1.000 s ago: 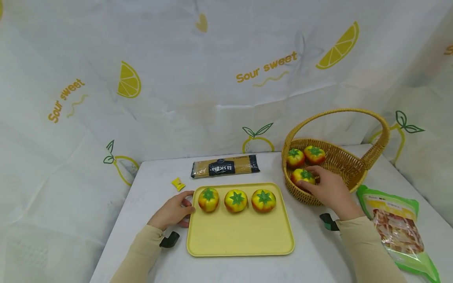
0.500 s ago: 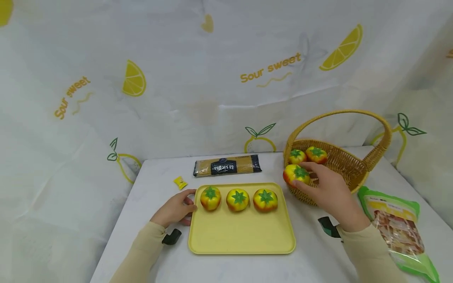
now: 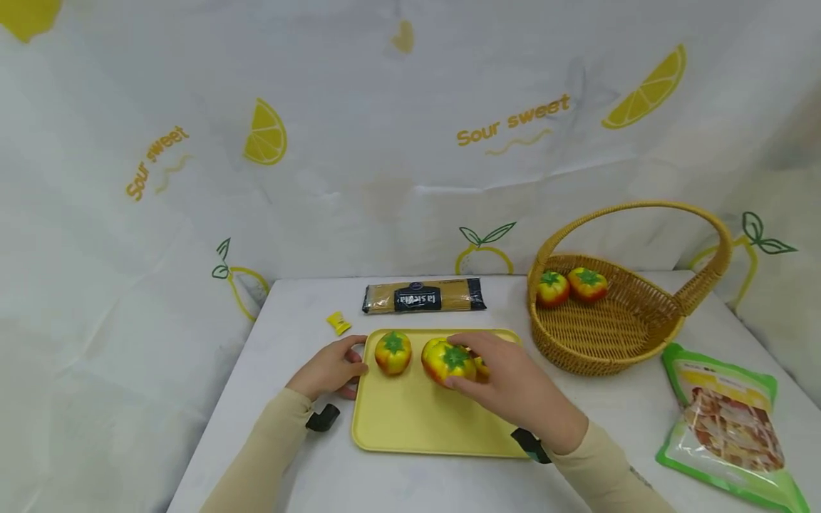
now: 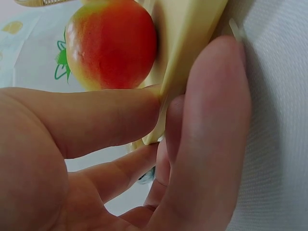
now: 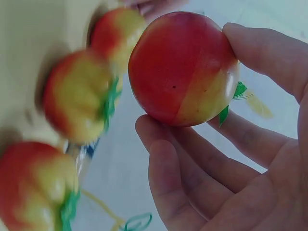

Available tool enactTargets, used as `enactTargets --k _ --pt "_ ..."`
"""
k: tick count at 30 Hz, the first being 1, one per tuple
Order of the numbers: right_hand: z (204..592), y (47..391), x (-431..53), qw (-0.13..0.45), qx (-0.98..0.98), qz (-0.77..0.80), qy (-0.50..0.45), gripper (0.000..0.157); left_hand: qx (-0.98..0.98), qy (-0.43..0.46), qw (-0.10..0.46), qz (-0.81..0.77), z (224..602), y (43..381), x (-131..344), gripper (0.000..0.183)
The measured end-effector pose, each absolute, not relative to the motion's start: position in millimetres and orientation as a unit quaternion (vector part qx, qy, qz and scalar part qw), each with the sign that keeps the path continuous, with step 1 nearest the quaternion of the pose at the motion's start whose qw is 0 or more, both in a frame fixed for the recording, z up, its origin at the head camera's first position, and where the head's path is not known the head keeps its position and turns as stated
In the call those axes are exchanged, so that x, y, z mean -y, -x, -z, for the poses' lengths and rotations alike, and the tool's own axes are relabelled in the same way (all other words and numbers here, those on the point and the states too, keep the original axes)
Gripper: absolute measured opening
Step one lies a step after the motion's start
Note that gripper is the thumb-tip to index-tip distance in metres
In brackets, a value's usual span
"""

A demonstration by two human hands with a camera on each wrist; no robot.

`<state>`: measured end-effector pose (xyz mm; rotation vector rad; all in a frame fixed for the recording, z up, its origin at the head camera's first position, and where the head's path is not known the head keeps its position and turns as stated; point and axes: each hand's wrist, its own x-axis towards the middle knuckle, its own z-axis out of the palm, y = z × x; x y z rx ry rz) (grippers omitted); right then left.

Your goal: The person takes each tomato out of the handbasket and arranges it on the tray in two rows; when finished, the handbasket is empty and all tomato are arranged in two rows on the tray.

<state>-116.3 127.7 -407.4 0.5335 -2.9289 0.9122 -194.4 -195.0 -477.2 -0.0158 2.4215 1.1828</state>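
Observation:
My right hand [image 3: 513, 385] holds a red-and-yellow tomato [image 5: 180, 70] with a green star-shaped top, thumb on one side and fingers on the other, above the yellow tray [image 3: 410, 424]. Three similar tomatoes sit in a row along the tray's far side. The left tomato [image 3: 393, 353] shows fully in the head view; the held one overlaps the middle one, and the right hand covers most of the right one. At the tray's left edge, my left hand [image 3: 327, 370] pinches the rim [image 4: 180, 57], thumb on top and fingers beneath.
A wicker basket [image 3: 596, 342] with a tall handle stands at the back right, two tomatoes [image 3: 569, 286] inside. A green-edged food bag [image 3: 731, 427] lies at the right. Behind the tray are a pasta packet [image 3: 423, 296] and a small yellow wrapped candy [image 3: 338, 323].
My right hand has lifted a tomato out of the basket and carried it left over the tray. The left hand keeps its hold on the tray's edge. The head view has shifted slightly.

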Motion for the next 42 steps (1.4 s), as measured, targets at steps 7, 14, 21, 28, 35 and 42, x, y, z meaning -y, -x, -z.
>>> enactTargets --k 7,14,21,28,35,42 --pt "425 117 -85 -0.059 0.928 -0.299 -0.216 0.054 -0.876 0.007 0.228 -0.426 478 198 190 0.060" --pt "441 118 -63 -0.082 0.921 -0.283 -0.255 0.054 -0.875 -0.001 0.227 -0.427 477 202 187 0.059" --pt "452 117 -56 -0.084 0.918 -0.281 -0.268 0.056 -0.873 -0.006 0.230 -0.431 474 202 185 0.059" --pt "456 118 -51 -0.088 0.914 -0.278 -0.280 0.056 -0.876 -0.002 0.226 -0.427 474 200 189 0.059" --pt "457 117 -48 -0.095 0.915 -0.277 -0.277 0.057 -0.873 0.002 0.226 -0.432 473 194 191 0.059" --pt "458 118 -46 -0.097 0.915 -0.274 -0.279 0.057 -0.875 0.006 0.224 -0.430 474 194 195 0.059"
